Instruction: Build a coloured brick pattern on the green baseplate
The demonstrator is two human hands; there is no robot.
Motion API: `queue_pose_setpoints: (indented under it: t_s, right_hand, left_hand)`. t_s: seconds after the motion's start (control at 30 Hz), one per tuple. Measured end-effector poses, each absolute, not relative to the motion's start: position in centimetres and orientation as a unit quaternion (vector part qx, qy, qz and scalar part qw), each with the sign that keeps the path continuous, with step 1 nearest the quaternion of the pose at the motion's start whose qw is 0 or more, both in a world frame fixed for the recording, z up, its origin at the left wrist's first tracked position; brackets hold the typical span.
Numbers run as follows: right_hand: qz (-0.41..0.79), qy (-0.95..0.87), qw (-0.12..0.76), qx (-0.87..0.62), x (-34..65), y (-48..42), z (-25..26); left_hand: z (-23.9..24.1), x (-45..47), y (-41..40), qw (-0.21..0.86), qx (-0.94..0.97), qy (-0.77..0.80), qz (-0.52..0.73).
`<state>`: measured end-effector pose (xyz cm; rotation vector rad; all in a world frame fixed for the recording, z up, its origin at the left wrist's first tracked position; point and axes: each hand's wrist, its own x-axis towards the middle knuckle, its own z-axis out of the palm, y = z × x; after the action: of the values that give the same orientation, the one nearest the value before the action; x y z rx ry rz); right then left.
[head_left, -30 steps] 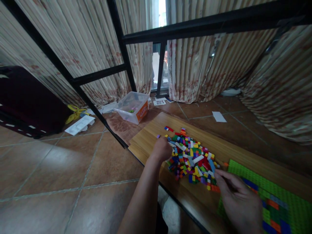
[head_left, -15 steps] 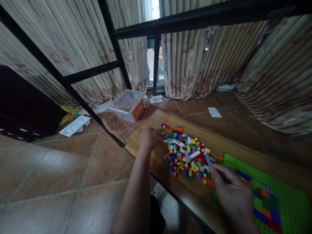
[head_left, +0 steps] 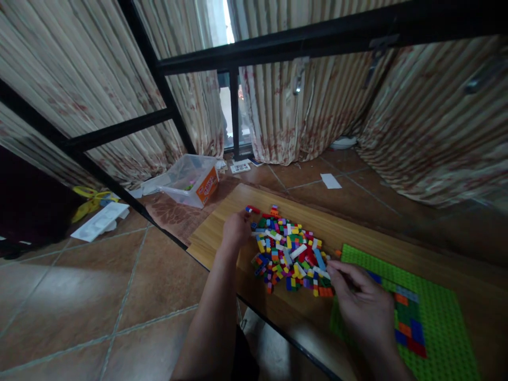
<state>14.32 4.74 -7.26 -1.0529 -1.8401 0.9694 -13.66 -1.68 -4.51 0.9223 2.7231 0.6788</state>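
Note:
A loose pile of small coloured building bricks point(head_left: 289, 251) lies on the wooden tabletop. My left hand point(head_left: 237, 228) is at the pile's far left edge, its fingers curled and mostly hidden behind the back of the hand. Close beyond it lie a few red and blue bricks point(head_left: 253, 209). My right hand point(head_left: 359, 301) pinches thumb and forefinger together at the pile's right edge; what is between them is too small to make out. Partly behind that hand is a green studded baseplate point(head_left: 440, 307), bearing a flat patch of blue, orange, green and red bricks point(head_left: 408, 323).
Beyond the table's left end, a clear plastic box point(head_left: 178, 182) with an orange label holds a few bricks. A black metal frame point(head_left: 174, 114) crosses in front of striped curtains point(head_left: 278, 111). White packaging point(head_left: 101, 222) and a paper point(head_left: 330, 181) lie on the tiled floor.
The view has shifted, so the table and box appear farther left. My left hand has moved slightly toward the pile and the red and blue bricks. My right hand stays pinched at the pile's right edge.

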Motion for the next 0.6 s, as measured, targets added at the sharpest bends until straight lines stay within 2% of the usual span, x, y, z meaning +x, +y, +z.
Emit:
queue_pose_setpoints:
  t_s: [0.27, 0.47, 0.57, 0.6]
  right_hand:
    - [0.384, -0.728, 0.404, -0.398, 14.4, 5.0, -6.5]
    - [0.377, -0.726, 0.412, -0.402, 14.9, 5.3, -6.0]
    - [0.38, -0.72, 0.423, -0.398, 15.1, 5.4, -5.7]
    - [0.383, -0.717, 0.426, -0.397, 15.2, 5.3, -5.6]
  left_hand:
    - [-4.4, -13.4, -1.5, 0.102, 0.342, 0.907, 0.223]
    - [-4.1, -13.6, -1.8, 0.108, 0.341, 0.896, 0.264]
    - [-2.9, -12.0, -2.2, 0.148, 0.371, 0.851, 0.342]
    - [-2.4, -10.9, -2.2, 0.194, 0.386, 0.801, 0.415]
